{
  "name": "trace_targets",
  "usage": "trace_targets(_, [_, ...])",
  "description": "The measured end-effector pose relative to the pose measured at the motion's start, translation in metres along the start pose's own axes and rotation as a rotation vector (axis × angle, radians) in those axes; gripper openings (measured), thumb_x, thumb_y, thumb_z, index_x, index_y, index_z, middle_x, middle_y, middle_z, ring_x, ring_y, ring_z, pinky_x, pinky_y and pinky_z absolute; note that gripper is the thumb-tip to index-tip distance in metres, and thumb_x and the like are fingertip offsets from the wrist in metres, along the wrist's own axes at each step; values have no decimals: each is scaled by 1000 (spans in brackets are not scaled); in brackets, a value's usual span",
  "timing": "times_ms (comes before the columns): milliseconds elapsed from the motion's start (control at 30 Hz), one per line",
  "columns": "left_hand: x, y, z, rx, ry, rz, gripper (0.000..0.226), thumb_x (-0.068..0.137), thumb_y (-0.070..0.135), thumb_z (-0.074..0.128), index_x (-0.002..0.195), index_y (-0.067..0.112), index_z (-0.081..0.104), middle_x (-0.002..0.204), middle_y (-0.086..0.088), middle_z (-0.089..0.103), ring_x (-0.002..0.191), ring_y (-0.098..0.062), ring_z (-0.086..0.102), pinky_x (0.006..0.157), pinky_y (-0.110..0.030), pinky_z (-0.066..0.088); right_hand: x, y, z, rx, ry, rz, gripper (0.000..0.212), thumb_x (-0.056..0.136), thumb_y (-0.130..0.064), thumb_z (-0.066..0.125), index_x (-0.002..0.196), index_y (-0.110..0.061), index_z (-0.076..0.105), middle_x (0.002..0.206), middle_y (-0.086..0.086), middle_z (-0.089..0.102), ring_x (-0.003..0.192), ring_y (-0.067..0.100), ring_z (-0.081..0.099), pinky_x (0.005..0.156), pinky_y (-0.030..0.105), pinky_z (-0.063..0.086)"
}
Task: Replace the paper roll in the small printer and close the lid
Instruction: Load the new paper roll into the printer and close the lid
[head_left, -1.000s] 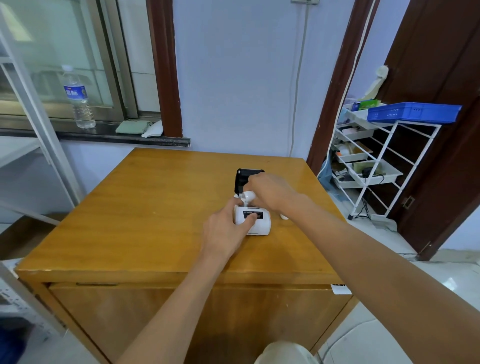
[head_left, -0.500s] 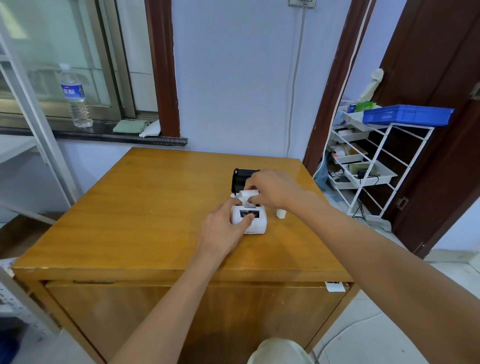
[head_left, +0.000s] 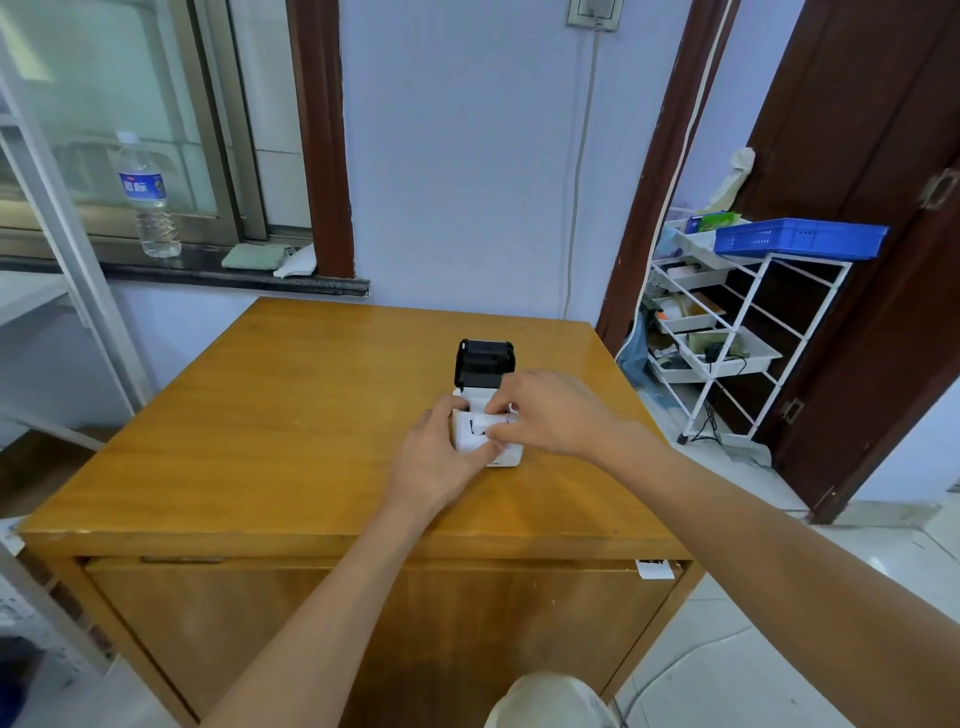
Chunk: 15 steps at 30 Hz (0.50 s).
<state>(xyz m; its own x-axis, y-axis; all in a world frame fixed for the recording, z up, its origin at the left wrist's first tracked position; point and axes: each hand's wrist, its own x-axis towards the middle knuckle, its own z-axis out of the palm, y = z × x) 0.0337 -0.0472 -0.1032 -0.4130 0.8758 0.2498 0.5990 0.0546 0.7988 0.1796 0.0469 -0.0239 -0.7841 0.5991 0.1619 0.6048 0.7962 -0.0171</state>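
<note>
printer (head_left: 506, 451): small white box, rounded corners, sitting right of centre on the wooden table (head_left: 270, 415), nearer my edge than the far one.
lid (head_left: 484, 362): black inside, swung up and back, standing open behind the body.
paper (head_left: 480, 399): white strip showing at the open bay, running toward my fingers; the roll itself is hidden under my hands.
handling: judged light and rigid plastic, likely to skid on the glossy top, so it wants bracing by its side walls. paper is thin and soft, will crease or tear; hold the free end by its edges only. lid hinge looks slight, press near the middle front when closing.
left hand (head_left: 436, 457): curled against the printer's left side and front, steadying it.
right hand (head_left: 545, 413): fingertips pinched together over the top front; seems to be on the paper end, but i cannot tell for sure.
stage: paper being seated, lid not yet shut.
surroundings: water bottle (head_left: 148, 200) on the window sill, white rack (head_left: 727, 332) with blue tray (head_left: 795, 238) well off to the right.
</note>
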Motion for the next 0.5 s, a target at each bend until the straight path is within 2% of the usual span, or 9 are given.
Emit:
trace_targets(100, [0, -3, 1, 11, -9, -6, 78, 69, 64, 76, 134, 31, 47, 127, 4, 66, 102, -22, 65, 80, -41, 55, -6, 2, 3, 5, -6, -13, 39, 95, -47, 66, 130, -30, 72, 117, -10, 65, 103, 13, 62, 72, 30, 40])
trace_targets(200, [0, -5, 0, 12, -4, -6, 80, 72, 58, 80, 139, 31, 44, 133, 3, 64, 111, -23, 64, 89, -46, 56, -7, 4, 3, -7, -7, -25, 39, 96, -45, 67, 132, -30, 72, 121, -8, 63, 104, 14, 63, 72, 31, 42])
trace_targets(300, [-1, -5, -1, 55, -16, 46, 72, 77, 58, 76, 138, 39, 43, 131, 4, 64, 104, -23, 65, 84, -43, 57, -4, 4, 1, 16, -23, -22, 35, 95, -45, 67, 127, -33, 74, 115, -11, 63, 99, 12, 62, 72, 31, 44])
trace_targets(367, [-1, -5, -1, 185, -32, 88, 59, 82, 60, 69, 134, 44, 46, 127, 4, 62, 92, -22, 65, 72, -36, 53, -1, 5, -2, 75, -21, -11, 27, 95, -43, 65, 118, -36, 77, 109, -14, 64, 95, 9, 62, 72, 33, 48])
trace_targets(433, [-2, -4, -2, 249, -44, 99, 52, 84, 61, 65, 131, 46, 48, 127, 4, 60, 85, -21, 64, 65, -32, 47, 3, 9, -9, 157, 47, 40, 25, 97, -32, 62, 115, -35, 79, 110, -12, 70, 99, 12, 65, 79, 37, 55])
trace_targets(500, [-1, -5, -2, 230, -46, 87, 51, 84, 60, 66, 129, 47, 47, 126, 4, 60, 86, -22, 64, 66, -32, 45, 11, 14, -18, 237, 169, 125, 29, 99, -20, 60, 118, -30, 79, 114, -7, 74, 102, 14, 67, 87, 39, 56])
